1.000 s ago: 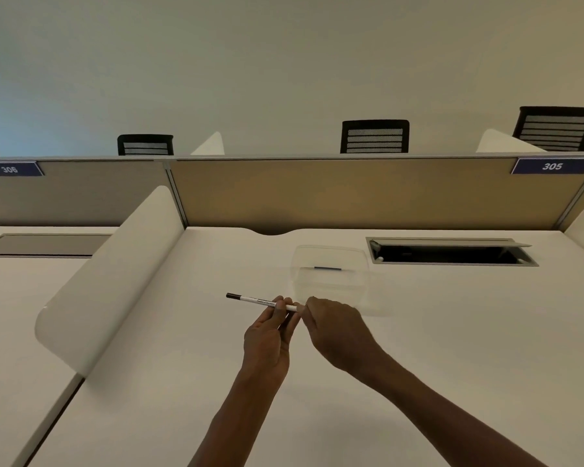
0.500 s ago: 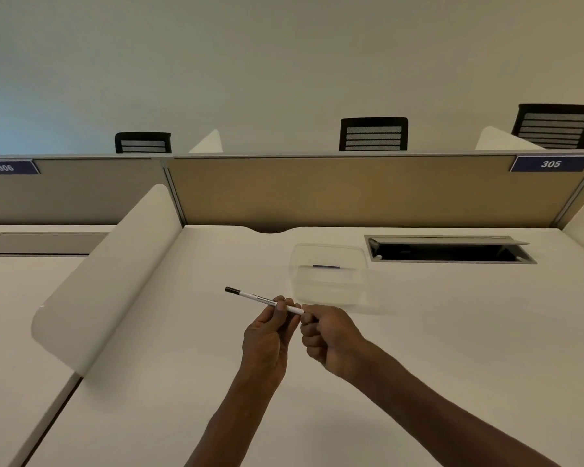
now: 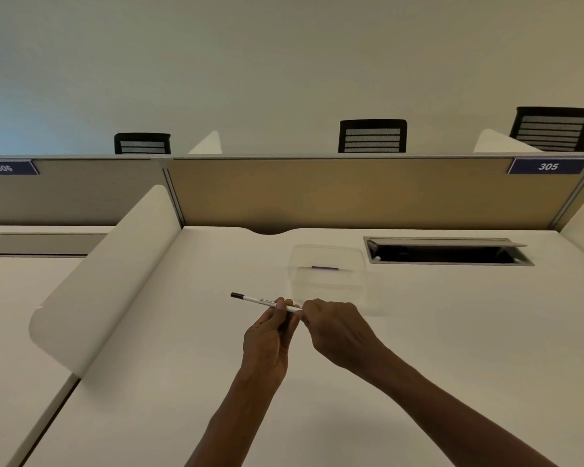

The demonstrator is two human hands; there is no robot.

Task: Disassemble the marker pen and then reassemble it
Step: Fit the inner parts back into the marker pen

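Here, two hands, left hand and right hand, grip one marker pen.

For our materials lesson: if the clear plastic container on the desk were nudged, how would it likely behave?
The clear container looks thin-walled and holds only one small dark item, so it is probably light and would slide on the smooth white desk. Low and wide, it seems unlikely to tip.
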